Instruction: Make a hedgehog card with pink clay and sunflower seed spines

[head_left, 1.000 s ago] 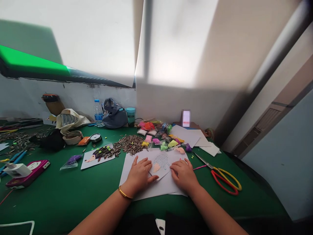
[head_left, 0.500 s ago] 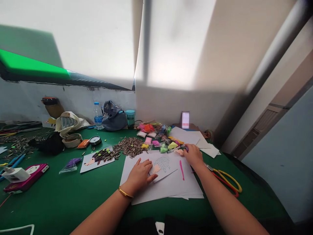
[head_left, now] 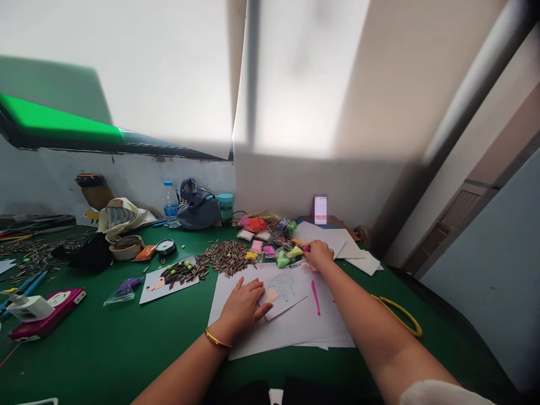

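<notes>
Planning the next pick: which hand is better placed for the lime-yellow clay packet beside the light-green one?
Likely the right hand: its fingers are by that clay packet, while the left hand rests farther off, on the white drawing card.

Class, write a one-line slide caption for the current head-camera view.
Left hand on the hedgehog drawing, right hand among colourful clay packets.

So there's a slim gold-coloured bangle (head_left: 217,340) with little raised bumps around the wrist of the left hand (head_left: 242,306). Right arm's got a loose off-white sleeve (head_left: 436,394). Black clothing (head_left: 320,392) down low, kinda cropped, with a small white patch (head_left: 275,396) mid-front.
</notes>
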Motion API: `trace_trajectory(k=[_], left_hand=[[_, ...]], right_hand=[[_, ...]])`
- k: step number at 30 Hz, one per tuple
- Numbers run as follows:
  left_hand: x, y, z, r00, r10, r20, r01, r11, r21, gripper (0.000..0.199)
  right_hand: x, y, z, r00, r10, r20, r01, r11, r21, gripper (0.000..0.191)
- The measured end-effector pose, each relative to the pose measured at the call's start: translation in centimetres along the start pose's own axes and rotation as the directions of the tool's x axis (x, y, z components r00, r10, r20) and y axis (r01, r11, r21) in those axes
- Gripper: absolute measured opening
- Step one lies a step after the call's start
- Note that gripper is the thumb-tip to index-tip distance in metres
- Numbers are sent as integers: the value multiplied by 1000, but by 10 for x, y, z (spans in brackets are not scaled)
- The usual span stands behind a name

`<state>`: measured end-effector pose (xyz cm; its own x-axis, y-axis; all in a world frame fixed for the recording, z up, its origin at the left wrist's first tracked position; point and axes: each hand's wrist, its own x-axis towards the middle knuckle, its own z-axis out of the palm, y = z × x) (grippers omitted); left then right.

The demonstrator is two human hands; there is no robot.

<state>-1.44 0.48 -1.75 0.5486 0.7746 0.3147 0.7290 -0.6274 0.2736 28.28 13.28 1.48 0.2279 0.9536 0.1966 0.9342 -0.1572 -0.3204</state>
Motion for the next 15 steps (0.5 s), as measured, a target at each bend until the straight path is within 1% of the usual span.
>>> trace_trajectory(k=[3, 5, 6, 8, 9, 10, 11, 12, 13, 14, 15], left_hand=[[0, -2, 0, 1000, 9, -5, -9, 1000, -9, 34], [1, -1, -3, 1000, 14, -11, -14, 1000, -23, 29], [2, 1, -6, 1000, 13, -29, -14, 999, -34, 25], [5, 8, -12, 994, -7, -107, -2, 996, -90, 18], [7, 13, -16, 986, -30, -165, 6, 989, -145, 16], [10, 19, -18, 972, -68, -224, 16, 974, -227, 14], [14, 24, -20, 955, -118, -270, 27, 947, -320, 15], [18, 30, -20, 940, -163, -300, 28, 912, -409, 17], [22, 34, -18, 927, -213, -310, 31, 865, -500, 21], [26, 37, -15, 915, -274, -297, 46, 801, -597, 22], [30, 39, -10, 906, -330, -267, 54, 713, -699, 21]], right_hand=[[-7, -4, -10, 995, -2, -99, 9, 997, 72, 32], [-20, -10, -16, 987, -34, -155, 54, 990, 131, 39], [-30, -14, -18, 983, -74, -167, 102, 982, 161, 42], [-57, -23, -18, 965, -183, -189, 222, 951, 214, 45], [-73, -28, -17, 952, -238, -195, 280, 932, 232, 46], [-89, -33, -15, 927, -314, -206, 361, 896, 260, 47], [-106, -37, -12, 870, -417, -264, 488, 807, 333, 49], [-121, -40, -9, 822, -477, -312, 568, 724, 391, 48], [-134, -43, -5, 794, -505, -338, 607, 671, 425, 47], [-145, -45, -2, 785, -518, -338, 619, 649, 443, 47], [-152, -46, 2, 784, -523, -334, 620, 643, 449, 45]])
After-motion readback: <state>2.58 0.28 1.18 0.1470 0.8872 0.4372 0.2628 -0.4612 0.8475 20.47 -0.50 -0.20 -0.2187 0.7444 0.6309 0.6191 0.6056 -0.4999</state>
